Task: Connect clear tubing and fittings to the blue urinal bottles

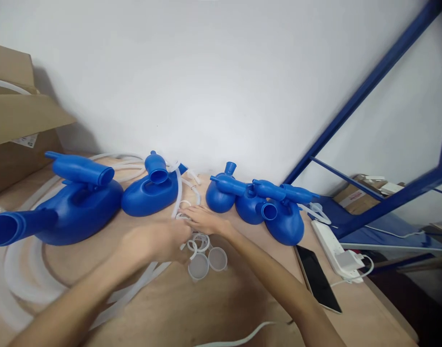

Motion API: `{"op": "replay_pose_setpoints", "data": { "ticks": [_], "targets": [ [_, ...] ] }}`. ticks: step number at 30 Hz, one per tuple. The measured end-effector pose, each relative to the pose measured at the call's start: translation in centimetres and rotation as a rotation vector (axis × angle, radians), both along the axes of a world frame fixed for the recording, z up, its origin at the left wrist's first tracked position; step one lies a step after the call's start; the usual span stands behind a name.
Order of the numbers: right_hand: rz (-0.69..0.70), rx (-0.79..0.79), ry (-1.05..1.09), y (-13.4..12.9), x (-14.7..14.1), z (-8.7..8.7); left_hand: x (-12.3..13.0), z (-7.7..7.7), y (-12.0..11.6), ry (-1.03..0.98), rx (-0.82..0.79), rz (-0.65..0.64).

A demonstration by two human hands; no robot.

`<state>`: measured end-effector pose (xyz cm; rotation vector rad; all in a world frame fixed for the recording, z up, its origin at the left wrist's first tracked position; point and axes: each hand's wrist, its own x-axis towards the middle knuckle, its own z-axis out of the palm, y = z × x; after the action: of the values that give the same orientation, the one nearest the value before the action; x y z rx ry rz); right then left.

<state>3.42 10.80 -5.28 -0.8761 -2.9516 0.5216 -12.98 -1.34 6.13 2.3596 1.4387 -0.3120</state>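
My left hand (159, 241) is blurred, its fingers curled above the table; what they hold, if anything, is hidden. Just beyond it, my right hand (205, 220) reaches forward with fingers stretched out, touching white plastic rings (183, 216). Close to both hands lie more white rings (201, 242) and two translucent round caps (198, 267). Blue plastic urinal bottles with handles stand around: a large one (84, 217) and another (149, 195) at left, several (286, 224) at right. Loose blue spout pieces (82, 169) rest on top of them.
Coiled translucent tubing (19, 270) spreads across the table's left side. An open cardboard box (22, 159) stands at far left. Toward the right edge are a phone (317, 277), a white power strip (332, 248) with a charger, and a blue metal rack (365, 91). A white cable (242, 340) crosses the front.
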Motion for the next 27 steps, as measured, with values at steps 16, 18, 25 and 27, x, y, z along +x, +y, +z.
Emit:
{"op": "replay_pose_setpoints", "data": {
  "ticks": [16, 18, 25, 27],
  "targets": [
    [-0.188, 0.199, 0.348, -0.4, 3.7, 1.6, 3.8, -4.0, 1.5, 0.179, 0.132, -0.005],
    [-0.314, 0.219, 0.487, -0.7, 4.0, 1.7, 2.5, -3.1, 1.8, 0.161, 0.140, 0.026],
    [-0.255, 0.054, 0.312, 0.5, 2.8, 0.4, -1.2, -1.6, 3.7, 0.205, 0.070, 0.147],
    [-0.167, 0.019, 0.248, 1.1, 1.6, -0.3, -1.5, -1.7, 4.2, 0.227, 0.046, 0.150]
  ]
}}
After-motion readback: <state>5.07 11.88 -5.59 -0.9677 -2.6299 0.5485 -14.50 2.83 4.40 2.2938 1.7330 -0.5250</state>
